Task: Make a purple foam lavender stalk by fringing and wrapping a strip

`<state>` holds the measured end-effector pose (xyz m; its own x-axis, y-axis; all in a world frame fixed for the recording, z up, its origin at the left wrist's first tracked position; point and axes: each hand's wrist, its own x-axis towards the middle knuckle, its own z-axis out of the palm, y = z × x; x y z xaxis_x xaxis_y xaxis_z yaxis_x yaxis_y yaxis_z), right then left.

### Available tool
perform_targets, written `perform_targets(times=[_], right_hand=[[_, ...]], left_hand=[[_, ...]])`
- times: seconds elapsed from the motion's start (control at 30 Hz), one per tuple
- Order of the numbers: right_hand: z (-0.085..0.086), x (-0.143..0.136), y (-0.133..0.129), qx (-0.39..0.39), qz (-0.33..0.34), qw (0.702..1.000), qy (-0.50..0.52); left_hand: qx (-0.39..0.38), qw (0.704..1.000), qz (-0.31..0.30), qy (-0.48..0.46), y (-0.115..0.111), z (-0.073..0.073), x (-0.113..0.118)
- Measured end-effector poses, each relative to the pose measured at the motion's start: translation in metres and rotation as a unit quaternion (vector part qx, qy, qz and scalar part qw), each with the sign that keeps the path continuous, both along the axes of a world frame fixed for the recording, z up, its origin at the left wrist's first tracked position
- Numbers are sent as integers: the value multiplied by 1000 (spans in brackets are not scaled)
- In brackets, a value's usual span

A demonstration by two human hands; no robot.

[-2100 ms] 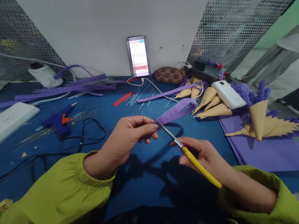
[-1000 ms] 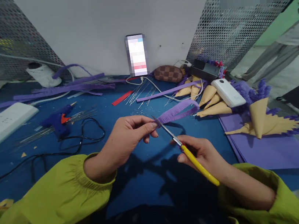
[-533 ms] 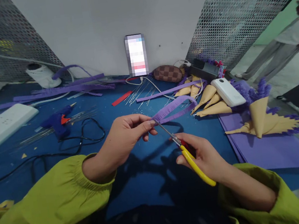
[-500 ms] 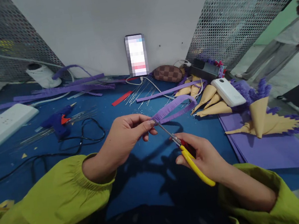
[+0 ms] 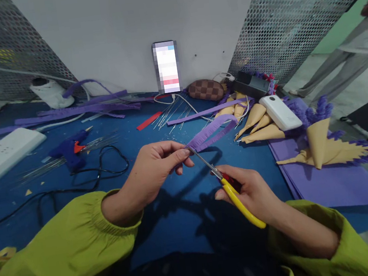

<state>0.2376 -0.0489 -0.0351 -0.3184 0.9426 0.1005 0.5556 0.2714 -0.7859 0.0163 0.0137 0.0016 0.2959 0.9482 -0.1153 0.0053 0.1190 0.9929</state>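
Note:
Between the thumb and fingers of my left hand (image 5: 160, 166) is one end of a purple strip (image 5: 209, 133). It is fringed or creased along its edge and loops out to the right. My right hand (image 5: 249, 188) is closed around what look like long-nose pliers (image 5: 236, 201), with a yellow handle and a bit of red beside it. Their thin metal jaws reach up to my left fingertips and touch the strip's pinched end. My fingers partly hide the tips, so whether the jaws grip the strip is unclear.
Thin wires (image 5: 172, 114) and a red strip (image 5: 149, 121) lie behind my hands. Left are a blue glue gun (image 5: 69, 150), its cord and a power strip (image 5: 4, 154). Right are paper-wrapped purple flowers (image 5: 322, 143), a white power bank (image 5: 279, 113) and purple sheets (image 5: 344, 186). A phone (image 5: 167, 67) leans behind.
Both hands keep nearly the same pose. The purple loop has shifted slightly up and left, and the whole view has drifted a little.

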Motion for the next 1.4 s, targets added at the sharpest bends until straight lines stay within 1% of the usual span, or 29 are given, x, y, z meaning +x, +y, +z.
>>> perform_targets(times=[0.27,0.5,0.63,0.77,0.93,1.03,1.2,1.4], right_hand=[[-1,-2,0,15,-5,1000,3],[-1,0,0,-9,4,1000,5],[0,0,0,-1,-4,1000,11],[-1,0,1,3,-7,1000,9],[-3,1,1,-21,2,999,32],[-3,2,1,-28,8,998,47],[-4,1,1,-25,0,999,42],[-1,0,0,-8,-3,1000,14]], left_hand=[[-9,1000,-9,3,-1,1,1],[-14,1000,-16,4,-1,0,1],[-19,1000,-15,3,0,-1,1],[-19,1000,-15,5,0,1,1],[-15,1000,-18,6,0,4,1],[-20,1000,-13,7,0,4,1],[-13,1000,-3,11,0,5,1],[2,1000,19,13,0,4,2]])
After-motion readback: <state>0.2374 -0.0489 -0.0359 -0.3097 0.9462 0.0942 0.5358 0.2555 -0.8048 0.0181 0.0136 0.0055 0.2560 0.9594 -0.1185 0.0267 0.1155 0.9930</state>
